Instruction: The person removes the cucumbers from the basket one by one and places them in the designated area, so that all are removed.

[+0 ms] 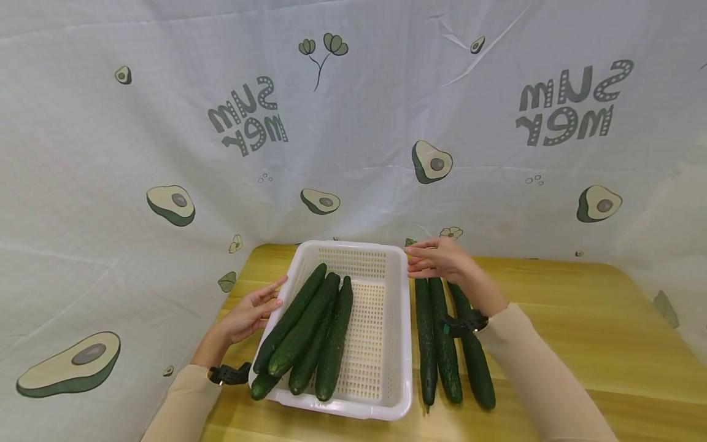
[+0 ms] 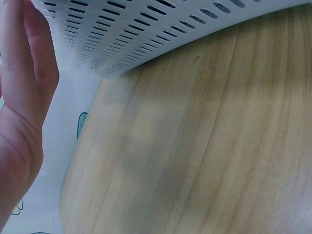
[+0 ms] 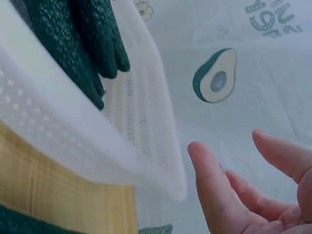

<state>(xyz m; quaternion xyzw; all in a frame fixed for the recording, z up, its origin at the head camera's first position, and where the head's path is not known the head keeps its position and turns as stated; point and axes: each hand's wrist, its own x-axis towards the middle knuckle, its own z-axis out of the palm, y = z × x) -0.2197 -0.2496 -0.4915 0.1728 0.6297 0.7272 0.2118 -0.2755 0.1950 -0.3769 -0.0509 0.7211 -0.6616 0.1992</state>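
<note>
A white plastic basket (image 1: 369, 410) with slotted walls holds several dark green cucumbers (image 1: 306, 325), heaped toward its left side. My left hand (image 1: 250, 312) is against the basket's left wall, its fingers extended near the rim; in the left wrist view the hand (image 2: 22, 92) lies beside the slotted wall, fingertips partly cut off. By the far right corner is my right hand (image 1: 436, 259), fingers stretched toward the rim. The right wrist view shows that hand (image 3: 253, 200) with fingers spread, a small gap from the basket corner (image 3: 170, 187) and nothing held.
Three cucumbers (image 1: 442, 344) lie side by side on the wooden table (image 1: 558, 331), right of the basket and partly under my right forearm. A pale cloth (image 1: 364, 116) printed with avocados hangs behind the table and along its sides.
</note>
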